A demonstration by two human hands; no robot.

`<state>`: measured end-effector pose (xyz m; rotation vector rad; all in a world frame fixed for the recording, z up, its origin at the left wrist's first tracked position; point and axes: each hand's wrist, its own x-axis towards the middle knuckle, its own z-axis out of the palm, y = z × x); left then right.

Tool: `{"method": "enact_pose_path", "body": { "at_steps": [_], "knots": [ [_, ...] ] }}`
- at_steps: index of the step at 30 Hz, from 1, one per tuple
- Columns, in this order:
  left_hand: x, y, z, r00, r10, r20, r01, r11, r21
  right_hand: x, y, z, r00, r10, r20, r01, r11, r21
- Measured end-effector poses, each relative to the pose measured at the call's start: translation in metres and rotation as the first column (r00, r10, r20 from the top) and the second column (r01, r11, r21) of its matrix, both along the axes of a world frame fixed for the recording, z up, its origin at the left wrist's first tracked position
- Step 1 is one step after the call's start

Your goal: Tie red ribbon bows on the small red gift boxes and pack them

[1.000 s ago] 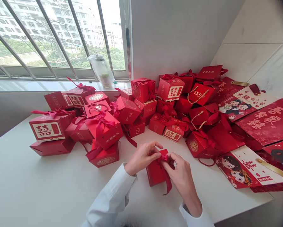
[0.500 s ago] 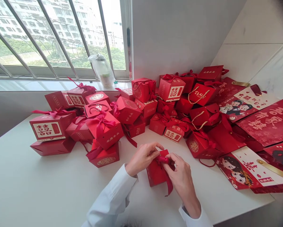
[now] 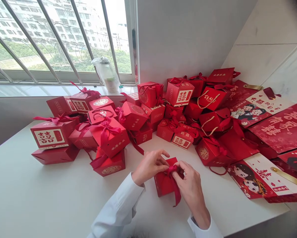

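A small red gift box (image 3: 163, 183) stands on the white table (image 3: 39, 198) right in front of me. A red ribbon (image 3: 176, 191) lies across its top and hangs down its right side. My left hand (image 3: 149, 165) pinches the ribbon at the top of the box from the left. My right hand (image 3: 191, 188) pinches the same ribbon from the right, its fingertips meeting those of the left over the knot. Both sleeves are white.
Several red gift boxes with ribbons (image 3: 108, 135) are piled across the back of the table. Flat red printed bags (image 3: 259, 178) lie at the right by the tiled wall. A plastic-wrapped container (image 3: 107, 74) stands on the window sill. The table's edge runs near at the lower right.
My fingers have shifted slightly on the ribbon, drawing it closer together over the box top. The box and the piles have stayed in place.
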<state>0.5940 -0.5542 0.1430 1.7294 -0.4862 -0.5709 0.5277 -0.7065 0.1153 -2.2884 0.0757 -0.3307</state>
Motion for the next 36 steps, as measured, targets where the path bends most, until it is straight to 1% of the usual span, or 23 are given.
{"method": "enact_pose_path", "body": {
  "at_steps": [3, 7, 12, 15, 18, 21, 24, 31, 36],
  "knots": [
    [0.001, -0.001, -0.002, 1.0, 0.011, -0.011, -0.011, 1.0, -0.003, 0.0, 0.0, -0.001, 1.0, 0.004, 0.004, -0.004, 1.0, 0.003],
    [0.002, -0.002, -0.002, 0.999, 0.03, 0.014, -0.03, 0.999, 0.02, 0.0, 0.0, 0.001, 1.0, 0.008, 0.0, -0.008, 1.0, 0.019],
    [0.002, -0.004, 0.001, 0.994, 0.063, 0.093, -0.071, 0.994, 0.08, -0.002, -0.005, 0.01, 0.998, 0.059, -0.033, -0.056, 0.995, 0.077],
    [0.001, -0.004, 0.003, 0.988, 0.063, 0.141, -0.078, 0.991, 0.106, -0.004, -0.009, 0.016, 0.995, 0.092, -0.037, -0.087, 0.989, 0.12],
    [0.001, -0.003, 0.006, 0.988, 0.045, 0.149, -0.061, 0.993, 0.103, -0.006, -0.01, 0.019, 0.998, 0.064, -0.02, -0.061, 0.994, 0.093],
    [0.0, -0.001, 0.009, 0.984, 0.036, 0.173, -0.06, 0.988, 0.14, -0.007, -0.009, 0.019, 1.0, 0.023, 0.014, -0.023, 0.999, 0.043],
    [0.001, 0.002, 0.01, 0.977, 0.039, 0.21, -0.076, 0.982, 0.17, -0.009, -0.008, 0.017, 0.999, 0.01, 0.033, -0.01, 1.0, -0.004],
    [0.006, 0.011, 0.009, 0.988, 0.028, 0.149, -0.059, 0.978, 0.202, -0.013, -0.011, 0.012, 1.0, 0.006, -0.023, -0.006, 1.0, 0.007],
    [0.009, 0.015, 0.012, 0.988, 0.054, 0.145, -0.087, 0.969, 0.23, -0.014, -0.012, 0.01, 1.0, -0.027, -0.011, 0.026, 0.999, -0.032]
  ]
}}
